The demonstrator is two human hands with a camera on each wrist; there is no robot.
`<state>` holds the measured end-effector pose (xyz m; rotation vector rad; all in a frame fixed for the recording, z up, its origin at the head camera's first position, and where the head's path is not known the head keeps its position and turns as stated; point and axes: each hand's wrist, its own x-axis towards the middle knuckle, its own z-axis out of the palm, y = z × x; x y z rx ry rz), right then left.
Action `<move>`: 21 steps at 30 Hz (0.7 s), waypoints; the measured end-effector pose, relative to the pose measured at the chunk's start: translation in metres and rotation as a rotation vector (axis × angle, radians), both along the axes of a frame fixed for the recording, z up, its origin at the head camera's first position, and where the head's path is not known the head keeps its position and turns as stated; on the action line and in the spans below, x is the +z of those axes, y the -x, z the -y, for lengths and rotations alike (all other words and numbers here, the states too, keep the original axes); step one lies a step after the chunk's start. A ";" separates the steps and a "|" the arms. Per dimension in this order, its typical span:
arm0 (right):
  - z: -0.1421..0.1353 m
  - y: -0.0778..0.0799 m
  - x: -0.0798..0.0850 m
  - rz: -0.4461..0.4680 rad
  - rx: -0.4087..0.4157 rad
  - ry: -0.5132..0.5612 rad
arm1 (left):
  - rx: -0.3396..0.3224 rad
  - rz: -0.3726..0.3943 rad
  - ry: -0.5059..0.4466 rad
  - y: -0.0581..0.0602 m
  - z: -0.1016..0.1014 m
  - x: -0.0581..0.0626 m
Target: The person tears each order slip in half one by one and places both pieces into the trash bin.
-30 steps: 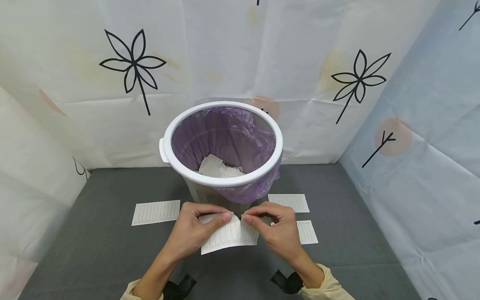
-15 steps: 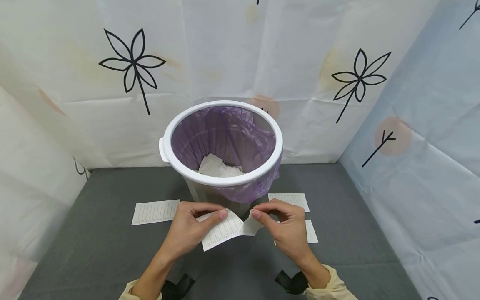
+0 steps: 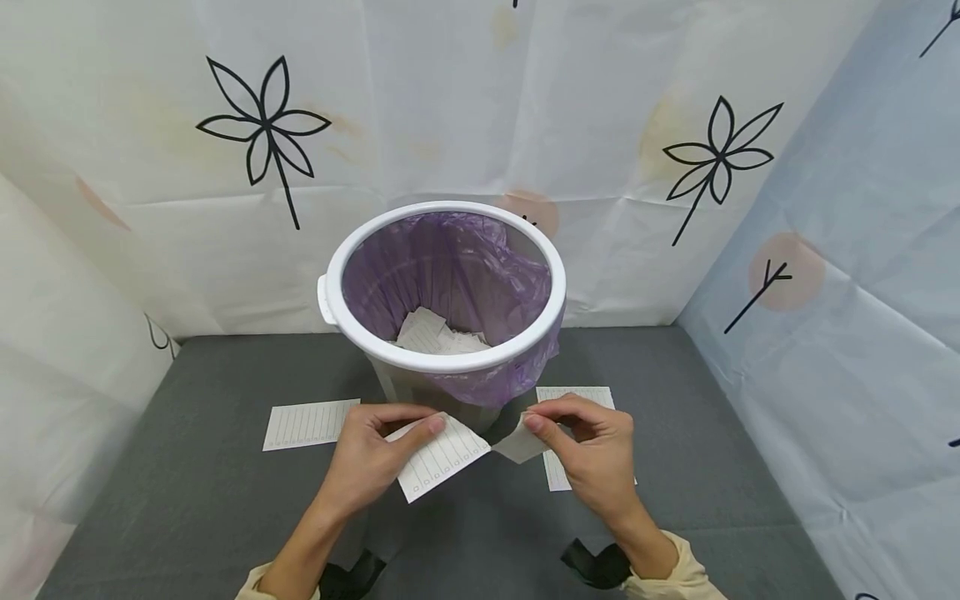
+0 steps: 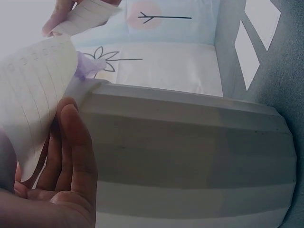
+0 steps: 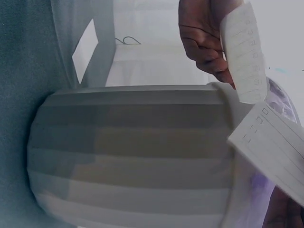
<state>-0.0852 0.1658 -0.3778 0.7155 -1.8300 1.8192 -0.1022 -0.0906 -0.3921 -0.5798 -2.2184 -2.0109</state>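
Observation:
In the head view my left hand pinches a lined paper piece between thumb and fingers. Opposite it, my right hand pinches a smaller torn paper piece. The two pieces meet only at a corner, where I cannot tell whether they are still joined. In the left wrist view the left paper piece bends upward from my fingers. Both pieces, the left one and the right one, show small printed squares in the right wrist view. Both hands are in front of the trash bin.
A purple bag lines the bin, with paper scraps inside. One lined slip lies left on the grey table. Two more, a far slip and a near slip, lie partly behind my right hand.
My right hand has moved right and slightly up, away from the left. The tear between the two hands has run down the sheet to its lower edge.

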 end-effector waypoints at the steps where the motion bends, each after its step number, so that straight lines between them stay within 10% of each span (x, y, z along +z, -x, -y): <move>1: -0.001 0.000 0.001 -0.004 0.002 0.003 | 0.008 0.006 0.002 0.000 0.001 0.000; 10: -0.015 0.004 0.017 -0.030 -0.033 0.017 | 0.068 -0.007 0.022 -0.004 0.019 0.014; 21: -0.040 0.021 0.065 -0.038 -0.102 -0.034 | 0.164 -0.050 0.082 -0.004 0.062 0.061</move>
